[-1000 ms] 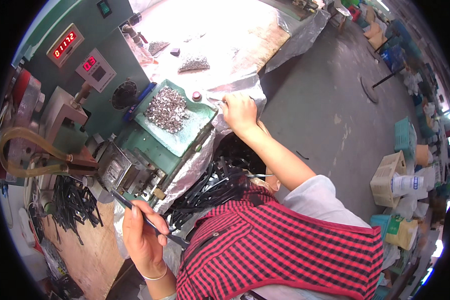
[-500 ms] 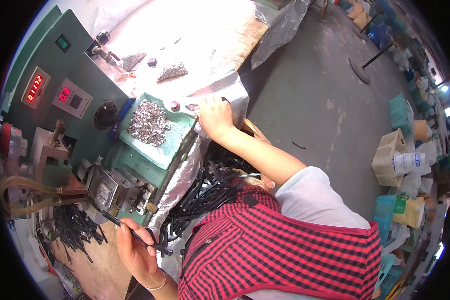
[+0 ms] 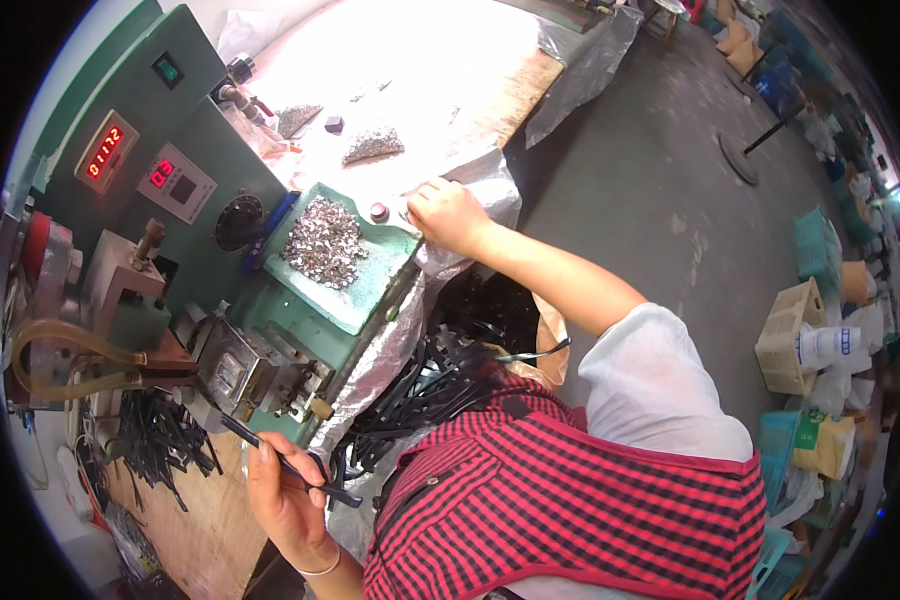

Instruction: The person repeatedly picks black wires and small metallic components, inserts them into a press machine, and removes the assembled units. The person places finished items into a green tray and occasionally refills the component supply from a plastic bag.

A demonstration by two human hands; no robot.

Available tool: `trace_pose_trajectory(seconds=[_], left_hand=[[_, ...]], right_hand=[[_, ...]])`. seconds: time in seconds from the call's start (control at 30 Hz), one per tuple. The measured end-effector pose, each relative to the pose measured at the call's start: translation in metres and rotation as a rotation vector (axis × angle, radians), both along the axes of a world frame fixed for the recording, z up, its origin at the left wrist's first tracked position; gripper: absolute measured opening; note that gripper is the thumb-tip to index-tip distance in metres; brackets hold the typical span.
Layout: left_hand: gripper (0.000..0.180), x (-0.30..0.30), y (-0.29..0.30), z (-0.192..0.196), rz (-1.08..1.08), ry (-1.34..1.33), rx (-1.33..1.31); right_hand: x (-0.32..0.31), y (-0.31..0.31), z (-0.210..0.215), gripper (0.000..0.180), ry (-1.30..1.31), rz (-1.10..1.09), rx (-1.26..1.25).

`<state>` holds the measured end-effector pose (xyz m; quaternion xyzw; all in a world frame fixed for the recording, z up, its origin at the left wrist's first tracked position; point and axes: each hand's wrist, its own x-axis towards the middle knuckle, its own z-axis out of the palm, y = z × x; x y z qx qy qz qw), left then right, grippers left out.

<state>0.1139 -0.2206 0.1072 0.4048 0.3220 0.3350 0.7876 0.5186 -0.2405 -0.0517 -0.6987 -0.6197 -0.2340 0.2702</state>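
Observation:
My left hand is low on the left, shut on a thin black strip whose tip points up-left toward a metal fixture on the green machine. My right hand reaches forward, its curled fingers resting at the far right corner of a green tray. A pile of small silvery metal pieces lies in that tray. A small red knob sits just left of the fingers. Whether the right fingers pinch a piece is hidden.
The green machine has two red digit displays and a black dial. Black strips fill a foil-lined bag at my lap, and more lie on the wooden bench. Smaller metal heaps lie farther back. Baskets stand on the floor to the right.
The view has swung about. My right hand stays at the tray's corner and my left hand keeps the black strip near the fixture.

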Motion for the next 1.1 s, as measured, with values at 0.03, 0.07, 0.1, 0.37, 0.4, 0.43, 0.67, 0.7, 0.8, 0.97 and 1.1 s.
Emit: trace_pose_trajectory(seconds=[0.03,0.07,0.1,0.37,0.4,0.43,0.67,0.7,0.8,0.97,1.1], left_hand=[[0.026,0.002,-0.002,0.001,0.001,0.001,0.009],[0.026,0.004,-0.003,0.002,0.006,0.006,0.014],[0.026,0.007,-0.005,0.003,0.010,0.010,0.019],[0.029,0.010,0.001,0.006,-0.053,-0.044,-0.022],[0.029,0.011,0.002,0.007,-0.065,-0.038,-0.033],[0.029,0.014,0.003,0.010,-0.079,-0.029,-0.040],[0.027,0.036,0.013,0.012,0.034,-0.062,-0.131],[0.027,0.034,0.014,0.009,0.028,-0.086,-0.138],[0.026,0.031,0.013,0.008,0.038,-0.110,-0.146],[0.027,0.037,0.007,0.011,0.040,-0.077,-0.130],[0.029,0.031,0.011,0.009,-0.024,-0.079,-0.136]], right_hand=[[0.006,0.005,0.002,0.009,-0.034,0.041,0.026],[0.011,0.012,0.004,0.010,-0.015,0.036,0.033],[0.016,0.018,0.006,0.010,0.004,0.031,0.039],[0.046,0.033,0.031,0.021,0.802,-0.138,-0.121],[0.037,0.021,0.039,0.019,0.747,-0.149,-0.060],[0.027,0.007,0.040,0.017,0.652,-0.131,-0.023],[-0.010,-0.007,0.033,0.018,0.383,-0.327,-0.180],[-0.014,0.005,0.037,0.020,0.364,-0.390,-0.283],[-0.014,0.023,0.038,0.024,0.281,-0.366,-0.444],[0.002,0.033,0.031,0.023,0.115,-0.199,-0.588],[0.012,0.042,0.054,0.027,0.166,-0.188,-0.757]])
